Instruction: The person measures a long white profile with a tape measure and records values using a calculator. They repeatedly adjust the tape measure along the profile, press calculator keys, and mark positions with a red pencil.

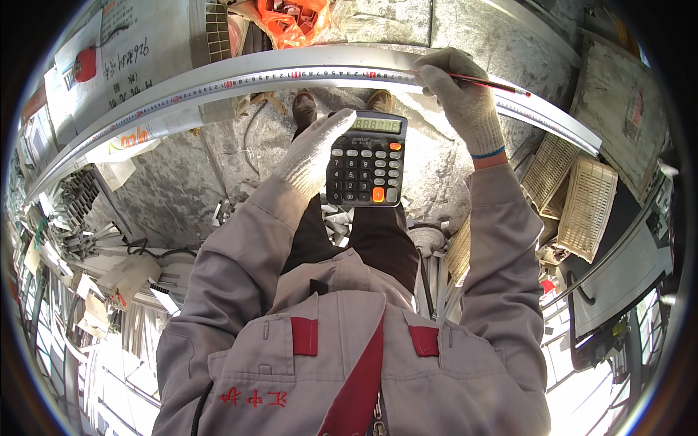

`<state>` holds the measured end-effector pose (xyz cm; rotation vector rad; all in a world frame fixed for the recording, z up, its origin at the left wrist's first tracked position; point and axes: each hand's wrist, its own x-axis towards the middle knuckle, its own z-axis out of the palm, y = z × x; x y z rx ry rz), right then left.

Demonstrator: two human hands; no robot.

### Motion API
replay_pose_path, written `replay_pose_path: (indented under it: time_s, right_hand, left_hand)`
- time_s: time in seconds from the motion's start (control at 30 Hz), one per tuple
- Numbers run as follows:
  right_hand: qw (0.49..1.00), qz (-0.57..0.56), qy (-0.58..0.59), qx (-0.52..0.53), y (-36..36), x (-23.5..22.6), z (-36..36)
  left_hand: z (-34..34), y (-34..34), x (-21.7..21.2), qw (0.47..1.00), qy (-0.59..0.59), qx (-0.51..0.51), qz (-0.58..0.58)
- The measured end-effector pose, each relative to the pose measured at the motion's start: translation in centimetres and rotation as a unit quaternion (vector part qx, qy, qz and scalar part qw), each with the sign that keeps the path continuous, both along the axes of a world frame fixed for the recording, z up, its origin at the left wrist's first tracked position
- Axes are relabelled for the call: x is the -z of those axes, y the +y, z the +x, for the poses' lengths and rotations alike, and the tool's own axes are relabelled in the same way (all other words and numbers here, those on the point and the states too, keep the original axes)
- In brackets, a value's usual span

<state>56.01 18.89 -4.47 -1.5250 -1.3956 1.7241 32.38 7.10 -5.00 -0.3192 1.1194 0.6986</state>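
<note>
My left hand (318,154), in a pale knitted glove, grips the left side of a black desk calculator (362,166). Its keys face up, with one orange key low and another high on the right; the display is lit by glare. Beyond it, a long white metal profile (334,56) runs across from left to right. A measuring tape (276,76) lies stretched along that profile. My gloved right hand (459,93) rests at the profile and tape, closed around a thin red and black pencil (493,85) that points to the right.
An orange plastic bag (294,22) with red pieces lies beyond the profile. White boards (138,54) with handwriting stand far left. Wicker-like cream baskets (587,207) and a grey handled case (618,287) sit at right. Metal offcuts (91,240) are piled at left.
</note>
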Motion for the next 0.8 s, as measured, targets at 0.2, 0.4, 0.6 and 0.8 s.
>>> replay_pose_path:
  time_s: [0.2,0.4,0.6,0.8]
  right_hand:
    - [1.0,0.016,-0.006,0.006,-0.1,0.22,-0.12]
    - [0.999,0.025,-0.024,0.001,-0.09,0.19,-0.16]
    - [0.999,0.039,-0.019,0.001,-0.18,0.49,-0.38]
    - [0.999,0.043,-0.019,-0.002,-0.35,0.62,-0.37]
  left_hand:
    - [0.13,-0.59,0.59,1.0,-0.01,0.004,-0.002]
    - [0.05,-0.92,0.58,1.0,-0.006,0.011,-0.01]
    - [0.18,-0.94,0.71,0.999,-0.033,-0.001,-0.01]
    - [0.23,-0.97,0.5,1.0,-0.015,-0.005,-0.019]
